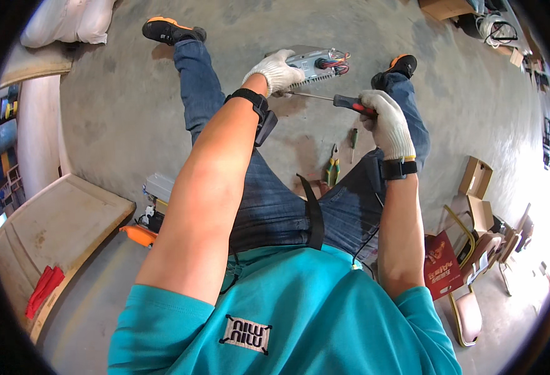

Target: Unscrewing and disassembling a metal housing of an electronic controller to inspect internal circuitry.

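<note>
My left hand [279,72], in a white knitted glove, is closed on the left end of a silver metal power supply [309,62]. A bundle of coloured wires comes out at the right of its case. My right hand [384,122], gloved as well, grips the black and red handle of a screwdriver [350,103]. The thin shaft points left, its tip close beside my left fingers and the lower edge of the case. Whether the tip touches anything, I cannot tell. Between my legs, green and yellow pliers [332,167] and a smaller green-handled screwdriver [354,142] lie on the floor.
My outstretched legs frame the concrete floor [237,25]. By my left side lie another metal device [160,186] and an orange item [139,235]. A wooden board [69,209] carries a red cloth [44,290]. Chairs [469,319], a red bag [442,265] and a cardboard box [476,177] are at right.
</note>
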The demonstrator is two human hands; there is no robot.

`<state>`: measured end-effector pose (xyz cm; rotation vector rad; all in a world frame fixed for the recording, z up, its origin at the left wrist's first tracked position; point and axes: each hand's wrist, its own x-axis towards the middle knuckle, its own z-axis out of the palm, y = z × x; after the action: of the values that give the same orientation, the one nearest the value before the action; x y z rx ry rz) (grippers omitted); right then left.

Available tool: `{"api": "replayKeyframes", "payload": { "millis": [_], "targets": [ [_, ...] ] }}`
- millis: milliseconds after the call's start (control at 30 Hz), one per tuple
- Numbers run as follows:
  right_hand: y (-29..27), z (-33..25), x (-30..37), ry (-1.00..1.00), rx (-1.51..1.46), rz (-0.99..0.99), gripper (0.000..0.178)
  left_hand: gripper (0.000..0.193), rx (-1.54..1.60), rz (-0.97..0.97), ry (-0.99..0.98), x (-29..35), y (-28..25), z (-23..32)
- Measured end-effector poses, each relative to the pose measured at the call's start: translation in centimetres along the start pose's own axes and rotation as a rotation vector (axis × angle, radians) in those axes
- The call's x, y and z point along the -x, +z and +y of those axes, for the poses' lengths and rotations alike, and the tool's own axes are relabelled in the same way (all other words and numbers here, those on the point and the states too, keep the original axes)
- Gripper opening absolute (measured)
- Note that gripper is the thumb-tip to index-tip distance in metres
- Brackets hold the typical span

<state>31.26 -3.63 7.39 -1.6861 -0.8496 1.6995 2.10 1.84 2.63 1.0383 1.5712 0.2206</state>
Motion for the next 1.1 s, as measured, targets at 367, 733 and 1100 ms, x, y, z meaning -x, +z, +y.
{"api": "replayKeyframes", "payload": {
  "millis": [367, 733, 1100],
  "targets": [
    [0.3, 0.1, -0.1, 0.005, -0.015, 0.030, 0.027, 0.092, 0.094, -0.035, 0.068, 0.1, 0.1, -0.4],
    [-0.6, -0.3, 0.4, -0.034, -0.009, 0.031, 0.026, 0.096, 0.051, -0.005, 0.053, 0.0, 0.4, -0.4],
    [-3.2, -2.0, 2.0, -0.111, 0.078, 0.139, 0.026, 0.093, 0.011, -0.008, 0.043, -1.0, 0.7, -1.8]
  ]
}}
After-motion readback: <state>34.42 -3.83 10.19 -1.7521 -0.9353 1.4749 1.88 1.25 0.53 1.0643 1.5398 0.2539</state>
